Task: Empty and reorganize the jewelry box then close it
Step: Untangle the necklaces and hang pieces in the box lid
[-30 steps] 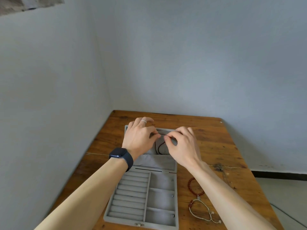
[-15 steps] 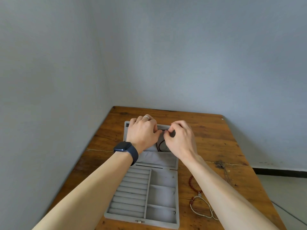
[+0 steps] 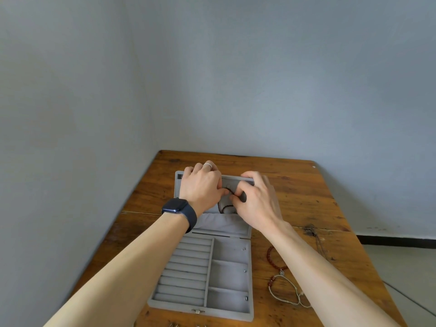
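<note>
A grey velvet jewelry box (image 3: 226,272) lies open on the wooden table (image 3: 302,199), its lid flat at the far side. Both hands work over the lid. My left hand (image 3: 203,185), with a ring and a dark watch, pinches a dark beaded necklace (image 3: 223,204) that hangs in a loop over the lid's pocket. My right hand (image 3: 257,197) pinches the same strand from the right. The tray's ring rows and three compartments hold no jewelry apart from small studs at their right edge.
A red bead bracelet (image 3: 270,256) and a pale cord bracelet with a small charm (image 3: 285,291) lie on the table right of the box, partly under my right forearm. Small metal pieces (image 3: 174,324) show at the near table edge. Walls close the left and back.
Both hands have shifted slightly toward the lid's far edge and closed in on the necklace; the loop now hangs shorter between them.
</note>
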